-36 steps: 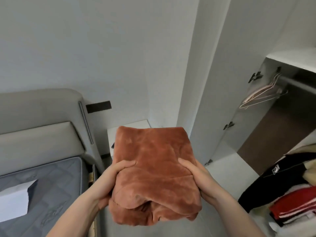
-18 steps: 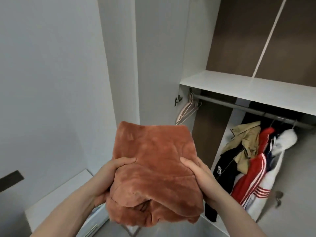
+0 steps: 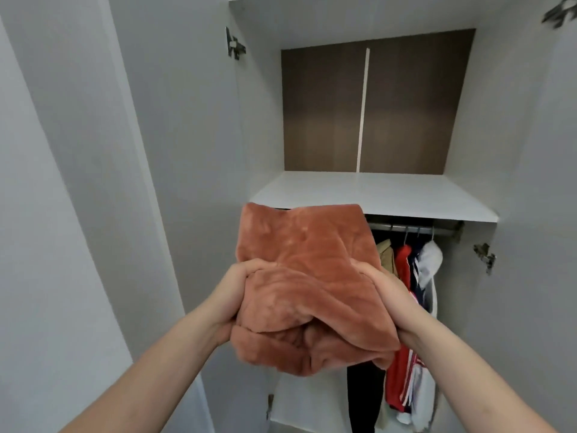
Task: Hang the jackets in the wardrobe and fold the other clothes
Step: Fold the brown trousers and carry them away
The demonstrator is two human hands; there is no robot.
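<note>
A folded rust-orange fleece garment (image 3: 306, 276) is held up in front of the open wardrobe, its far edge level with the front of the white upper shelf (image 3: 390, 195). My left hand (image 3: 232, 295) grips its left side, fingers curled over the top fold. My right hand (image 3: 385, 292) grips the right side the same way. Below the shelf, several jackets (image 3: 409, 276) in tan, red, navy and white hang from the rail (image 3: 415, 229); the bundle hides the rail's left part.
The wardrobe's left door (image 3: 175, 151) stands open beside my left arm, and the right door (image 3: 537, 214) is open too, with metal hinges showing. The upper compartment has a dark brown back panel (image 3: 374, 107).
The view has swung right from the bed and bedside table to face the wardrobe. Both hands have lifted the folded garment up toward the upper shelf, their grip tighter.
</note>
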